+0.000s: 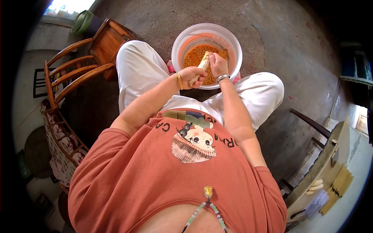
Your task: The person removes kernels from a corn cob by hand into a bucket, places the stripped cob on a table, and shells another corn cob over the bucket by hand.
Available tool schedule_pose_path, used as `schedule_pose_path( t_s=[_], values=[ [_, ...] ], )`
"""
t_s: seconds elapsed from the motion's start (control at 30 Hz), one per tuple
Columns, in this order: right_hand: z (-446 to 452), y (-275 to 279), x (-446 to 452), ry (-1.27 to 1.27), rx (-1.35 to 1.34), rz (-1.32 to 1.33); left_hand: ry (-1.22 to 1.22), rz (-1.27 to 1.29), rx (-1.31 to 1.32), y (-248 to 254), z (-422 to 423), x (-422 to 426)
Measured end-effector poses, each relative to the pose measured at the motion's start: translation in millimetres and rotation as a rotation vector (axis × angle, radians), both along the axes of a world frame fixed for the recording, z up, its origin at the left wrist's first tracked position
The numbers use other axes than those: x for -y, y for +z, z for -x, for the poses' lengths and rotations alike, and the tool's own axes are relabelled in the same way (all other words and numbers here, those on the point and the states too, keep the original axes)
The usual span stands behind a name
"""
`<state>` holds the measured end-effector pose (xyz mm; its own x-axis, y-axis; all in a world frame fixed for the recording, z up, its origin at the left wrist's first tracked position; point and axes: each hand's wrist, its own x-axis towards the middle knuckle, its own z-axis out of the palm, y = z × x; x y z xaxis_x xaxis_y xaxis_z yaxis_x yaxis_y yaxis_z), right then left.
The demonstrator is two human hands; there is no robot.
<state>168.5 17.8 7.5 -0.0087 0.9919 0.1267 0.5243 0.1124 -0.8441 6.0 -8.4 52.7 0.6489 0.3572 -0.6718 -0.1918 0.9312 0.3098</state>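
The left hand (193, 77) is curled tight around the near end of a cob (203, 65), and the right hand (218, 64) pinches its far end, with the cob tilted over a tub (236, 48) of loose corn (199, 49).

Here's the left grip (195, 76), a bare hand with fingers curled tight, gold-bangled left wrist (179, 80) behind it! Just ahead and alongside, the right grip (219, 64), also bare, bends its fingers in, silver-banded right wrist (222, 77) below, right forearm (235, 106) reaching forward. The bare left forearm (153, 97) slants inward; white-trousered knees (272, 83) spread wide either side.
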Motion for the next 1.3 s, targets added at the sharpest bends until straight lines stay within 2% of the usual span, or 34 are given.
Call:
schedule_pose_path(
  t_s=[0.03, 0.13, 0.27, 0.43, 0.67, 0.93, 1.13, 1.3],
  values=[
    [0.1, 1.2, -0.6, -0.002, 0.011, -0.009, -0.003, -0.014, 0.003, 2.4, -0.7, 0.0],
    [2.0, 0.1, 1.4, -0.077, -0.238, 0.042, 0.0, -0.055, 0.01, 3.3, -2.9, -1.2],
    [0.3, -8.5, -1.7, -0.104, -0.282, 0.047, 0.017, -0.117, -0.007, 0.6, -5.0, -1.0],
    [-2.3, 9.9, -0.3, -0.082, -0.183, 0.04, 0.009, -0.259, -0.265, 13.8, -10.4, 2.3],
    [-2.7, -9.4, -4.1, -0.109, -0.28, 0.066, -0.07, -0.536, -0.559, 9.3, -15.3, 0.1],
    [-0.4, -4.0, -2.8, -0.102, -0.424, 0.11, -0.117, -0.617, -0.738, 11.2, -18.4, 0.2],
    [6.4, 16.5, 5.8, -0.149, 0.023, 0.211, -0.142, -0.647, -0.8, 12.0, -20.9, 0.5],
    [10.5, 5.4, 4.9, -0.068, -0.07, 0.259, -0.119, -0.635, -0.772, 8.6, -25.1, 3.0]
  ],
)
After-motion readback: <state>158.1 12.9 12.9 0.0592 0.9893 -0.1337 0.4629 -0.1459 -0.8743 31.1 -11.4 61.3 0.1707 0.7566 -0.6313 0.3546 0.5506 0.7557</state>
